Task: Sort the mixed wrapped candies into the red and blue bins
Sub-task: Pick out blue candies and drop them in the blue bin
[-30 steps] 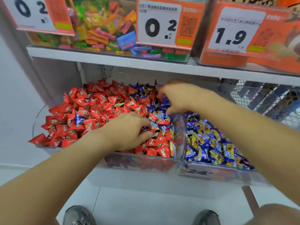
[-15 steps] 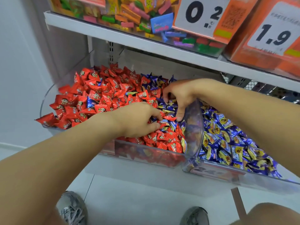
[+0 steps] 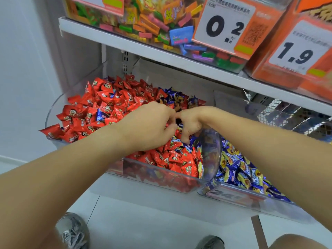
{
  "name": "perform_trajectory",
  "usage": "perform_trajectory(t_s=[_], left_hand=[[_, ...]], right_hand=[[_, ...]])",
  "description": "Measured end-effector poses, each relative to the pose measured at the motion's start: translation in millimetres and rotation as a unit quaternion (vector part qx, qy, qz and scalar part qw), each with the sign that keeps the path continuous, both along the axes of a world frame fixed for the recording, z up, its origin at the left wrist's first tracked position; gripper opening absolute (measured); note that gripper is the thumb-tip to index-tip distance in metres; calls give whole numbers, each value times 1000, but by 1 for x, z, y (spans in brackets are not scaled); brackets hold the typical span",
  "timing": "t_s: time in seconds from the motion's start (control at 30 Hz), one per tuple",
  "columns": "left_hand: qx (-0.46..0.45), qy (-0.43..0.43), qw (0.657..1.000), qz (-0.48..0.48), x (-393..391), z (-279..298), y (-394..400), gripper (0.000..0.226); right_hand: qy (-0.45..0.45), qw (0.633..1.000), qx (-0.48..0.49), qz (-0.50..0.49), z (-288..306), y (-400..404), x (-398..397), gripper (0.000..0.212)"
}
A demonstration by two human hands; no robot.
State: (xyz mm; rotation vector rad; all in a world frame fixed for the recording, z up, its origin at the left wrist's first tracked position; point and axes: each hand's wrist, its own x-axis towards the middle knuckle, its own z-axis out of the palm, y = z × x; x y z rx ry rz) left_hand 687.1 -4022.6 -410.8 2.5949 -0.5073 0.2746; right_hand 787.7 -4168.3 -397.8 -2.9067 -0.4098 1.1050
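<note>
1. Left hand, centre of the frame, now lies further toward the back of the red bin than half a second ago; its fingers are curled down into the candies, and whether they pinch a wrapper cannot be told.
2. Right hand has closed in until it is almost touching the left hand; its fingers curl downward among the blue candies strewn in the red heap just left of the clear divider, and a hold on one is not visible.
3. Red candies fill the left bin; stray blue ones remain at its upper right, near the back.
4. Blue bin, lower right, holds blue-and-yellow wrappers only.
5. Judgement: both hands converge on one mixed patch; picking goes on, transfer across the divider is not yet made.
</note>
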Motion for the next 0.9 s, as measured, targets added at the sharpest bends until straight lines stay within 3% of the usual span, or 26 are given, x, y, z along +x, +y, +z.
perform_trajectory(t_s=[0.1,0.2,0.33,0.43,0.5,0.67,0.77,0.9], left_hand=[[30,-30,998,41,-4,9,5,24],[111,51,991,49,-5,7,19,47],[55,63,994,63,-5,3,30,77],[20,47,996,76,-8,7,39,91],[28,43,996,80,-10,11,45,90],[62,42,995,60,-13,16,51,60],[67,42,995,60,-14,21,51,47],[71,74,993,64,-15,23,54,52]], right_hand=[[10,996,67,-64,-5,-5,0,83],[27,983,142,-111,3,-7,0,77],[60,946,290,-135,21,1,-14,50],[24,934,343,-91,22,13,-31,63],[-27,937,346,-35,19,16,-40,78],[-79,904,420,-36,0,-5,-58,71],[-163,910,382,4,-9,-11,-66,52],[-238,898,368,26,-4,-18,-73,28]])
